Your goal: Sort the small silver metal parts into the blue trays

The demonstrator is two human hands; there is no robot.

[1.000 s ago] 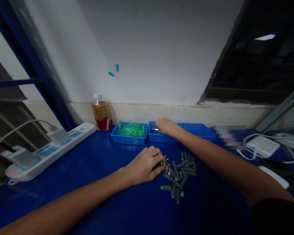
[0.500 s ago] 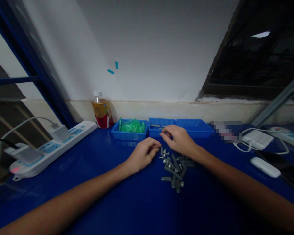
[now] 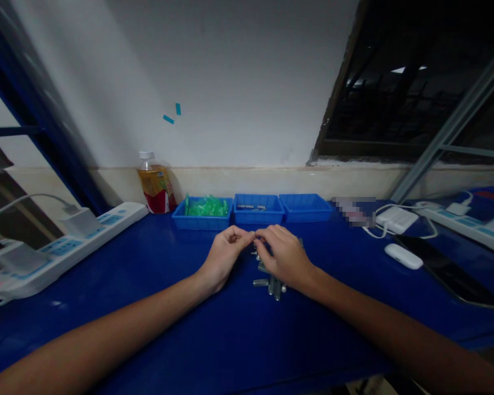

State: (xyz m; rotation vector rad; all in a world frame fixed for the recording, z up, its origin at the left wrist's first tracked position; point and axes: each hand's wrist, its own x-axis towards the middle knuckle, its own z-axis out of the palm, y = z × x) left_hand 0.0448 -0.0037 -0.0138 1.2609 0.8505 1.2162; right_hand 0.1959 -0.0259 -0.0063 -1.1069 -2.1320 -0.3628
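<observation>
1. Clock centred on the meeting fingertips, 12 = toward wall. L hand [image 3: 224, 255] comes in from 8 o'clock, forearm long & low over the blue table [image 3: 214, 340]; thumb + index drawn together, pinch pointing approx 2.
2. R hand [image 3: 286, 255] comes in from 4, back of hand up, fingers bent, tips pointing approx 10, touching or nearly touching L tips. Thumb hangs lower, a bit apart.
3. Grip: both in a pinch pose, neither clenched; can't tell if a small part sits btwn the tips.
4. Metal pins [image 3: 260, 282] in a loose pile on table, 5 to 6 o'clock, partly hidden under R hand. Nearest-to-viewer one lies w/ long axis 9–3; those just R of it run approx 12–6. Smaller silver bits just under the tips at 6.
5. Middle bin [image 3: 258, 218] at 12: a few silver pieces [image 3: 246, 207] inside, mostly 9–3.
6. Left bin [image 3: 201, 222] at 10 w/ green plastic [image 3: 207, 206]; right bin [image 3: 307, 215] at 2.
7. Labels: bottle [image 3: 155, 186] at 10, yellow-&-red wrap, print too small to read. Power strip [image 3: 60, 248] at 9, no legible text.
</observation>
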